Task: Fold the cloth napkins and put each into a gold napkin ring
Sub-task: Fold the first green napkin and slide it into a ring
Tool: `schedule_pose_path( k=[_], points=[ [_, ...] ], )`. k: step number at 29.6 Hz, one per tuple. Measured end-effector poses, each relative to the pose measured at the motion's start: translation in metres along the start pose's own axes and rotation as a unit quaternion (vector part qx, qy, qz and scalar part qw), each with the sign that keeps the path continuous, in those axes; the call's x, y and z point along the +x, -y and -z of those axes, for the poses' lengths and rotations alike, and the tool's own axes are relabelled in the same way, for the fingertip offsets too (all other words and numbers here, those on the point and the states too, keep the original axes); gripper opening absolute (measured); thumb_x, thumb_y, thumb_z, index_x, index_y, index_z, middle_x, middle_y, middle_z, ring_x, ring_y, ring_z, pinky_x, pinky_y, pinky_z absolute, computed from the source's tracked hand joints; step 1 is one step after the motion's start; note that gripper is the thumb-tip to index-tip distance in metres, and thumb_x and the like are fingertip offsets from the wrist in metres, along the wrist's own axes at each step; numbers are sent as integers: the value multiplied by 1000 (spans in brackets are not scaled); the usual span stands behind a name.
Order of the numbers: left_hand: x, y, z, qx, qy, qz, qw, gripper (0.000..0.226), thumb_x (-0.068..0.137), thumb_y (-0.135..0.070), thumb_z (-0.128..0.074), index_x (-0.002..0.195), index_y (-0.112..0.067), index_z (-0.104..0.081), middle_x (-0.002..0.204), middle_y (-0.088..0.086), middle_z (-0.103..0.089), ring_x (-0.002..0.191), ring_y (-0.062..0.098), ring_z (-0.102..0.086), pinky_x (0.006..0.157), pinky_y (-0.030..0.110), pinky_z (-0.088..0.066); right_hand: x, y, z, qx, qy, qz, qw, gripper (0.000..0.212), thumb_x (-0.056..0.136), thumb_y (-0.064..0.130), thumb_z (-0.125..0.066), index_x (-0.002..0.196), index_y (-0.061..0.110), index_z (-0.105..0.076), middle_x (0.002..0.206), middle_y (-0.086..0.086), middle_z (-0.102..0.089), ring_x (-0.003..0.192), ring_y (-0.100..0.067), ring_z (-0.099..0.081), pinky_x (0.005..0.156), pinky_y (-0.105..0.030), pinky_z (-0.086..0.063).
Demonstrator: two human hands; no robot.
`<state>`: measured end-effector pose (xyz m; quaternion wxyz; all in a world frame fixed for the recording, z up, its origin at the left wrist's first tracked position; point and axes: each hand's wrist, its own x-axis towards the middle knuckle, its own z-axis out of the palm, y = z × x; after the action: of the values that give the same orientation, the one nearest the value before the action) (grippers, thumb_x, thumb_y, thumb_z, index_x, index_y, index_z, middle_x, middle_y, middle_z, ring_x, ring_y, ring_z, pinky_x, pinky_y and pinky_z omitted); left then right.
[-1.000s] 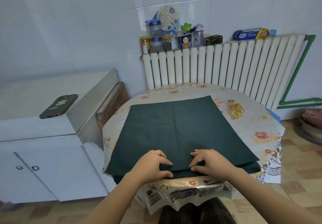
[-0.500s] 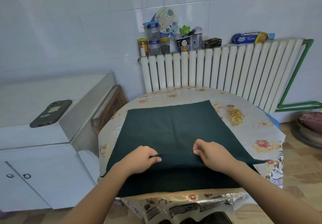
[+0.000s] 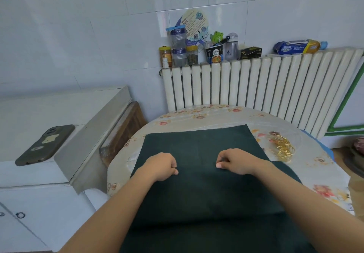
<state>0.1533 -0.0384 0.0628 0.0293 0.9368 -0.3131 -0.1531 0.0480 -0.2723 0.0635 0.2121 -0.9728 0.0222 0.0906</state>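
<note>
1. Phone lay on the white counter at left
2. Left hand pinched the dark green napkin spread on the floral table
3. Right hand pinched it too
4. Gold rings sat just beside the napkin's right edge

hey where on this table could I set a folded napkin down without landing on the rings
Bare tablecloth shows along the far edge, between the green napkin and the radiator, and in a narrow strip left of the napkin. Right of it the gold rings crowd the space; nearer you, below them, is a freer patch. Both hands hold the napkin's middle.
</note>
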Motion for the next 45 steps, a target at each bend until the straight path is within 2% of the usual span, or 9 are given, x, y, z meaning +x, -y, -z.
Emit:
schedule_pose_path(
  k=[8, 15, 21, 26, 30, 36, 40, 42, 45],
  points=[
    [104, 23, -9, 38, -83, 52, 994, 22, 99, -32, -45, 107, -17, -59, 105, 2, -64, 94, 21, -60, 86, 35, -48, 129, -34, -3, -63, -47, -70, 994, 18, 93, 37, -53, 97, 20, -55, 107, 1, -61, 97, -19, -56, 80, -31, -45],
    [163, 48, -31, 18, -162, 34, 986, 23, 99, -29, -41, 113, -16, -53, 116, 2, -53, 106, 20, -50, 92, 34, -42, 183, -65, -33, -107, -175, -38, 978, 19, 95, 36, -48, 99, 20, -58, 106, 3, -58, 101, -17, -50, 81, -27, -40],
    [180, 59, -51, -20, -236, 29, 971, 15, 97, -26, -45, 104, -19, -55, 109, -5, -54, 100, 15, -48, 85, 27, -40, 197, -78, -56, -127, -278, -17, 952, 21, 95, 38, -46, 97, 22, -59, 96, 6, -61, 91, -17, -51, 75, -27, -29],
    [188, 62, -51, -108, -263, 73, 956, 14, 94, -18, -51, 98, -21, -63, 104, -5, -60, 101, 16, -52, 90, 28, -38, 206, -77, -59, -155, -285, -34, 945, 23, 94, 41, -46, 92, 22, -59, 91, 6, -62, 87, -19, -53, 80, -30, -29],
    [191, 59, -54, -71, -274, 105, 953, 16, 96, -20, -46, 101, -23, -61, 105, -6, -58, 102, 16, -50, 90, 30, -30, 204, -81, -59, -156, -293, -43, 942, 23, 92, 42, -51, 90, 21, -60, 88, 4, -63, 86, -21, -53, 87, -34, -24],
    [190, 55, -58, -23, -272, 103, 956, 17, 99, -23, -40, 106, -25, -55, 107, -6, -54, 104, 16, -46, 90, 30, -27, 178, -109, -33, -229, -239, -125, 935, 23, 96, 40, -37, 104, 25, -53, 103, 7, -59, 104, -19, -45, 99, -36, -18],
    [192, 54, -57, -13, -267, 110, 957, 17, 99, -21, -39, 105, -25, -55, 106, -5, -53, 103, 17, -46, 89, 30, -27, 167, -112, -25, -245, -200, -209, 925, 28, 95, 24, -37, 121, 21, -48, 125, -3, -48, 124, -27, -33, 113, -47, -7],
    [192, 53, -56, -7, -261, 108, 959, 18, 99, -21, -38, 106, -24, -55, 106, -4, -53, 102, 18, -46, 90, 31, -27, 167, -96, -29, -225, -205, -183, 935, 40, 90, 16, -40, 129, 20, -46, 140, -5, -37, 132, -28, -25, 113, -45, -4],
    [190, 51, -53, -4, -245, 99, 964, 19, 99, -21, -38, 107, -24, -55, 106, -2, -52, 102, 19, -46, 92, 32, -27, 168, -54, -46, -114, -214, -81, 967, 42, 94, 24, -40, 136, 22, -43, 149, -1, -32, 137, -22, -23, 111, -34, -14]
  ],
)
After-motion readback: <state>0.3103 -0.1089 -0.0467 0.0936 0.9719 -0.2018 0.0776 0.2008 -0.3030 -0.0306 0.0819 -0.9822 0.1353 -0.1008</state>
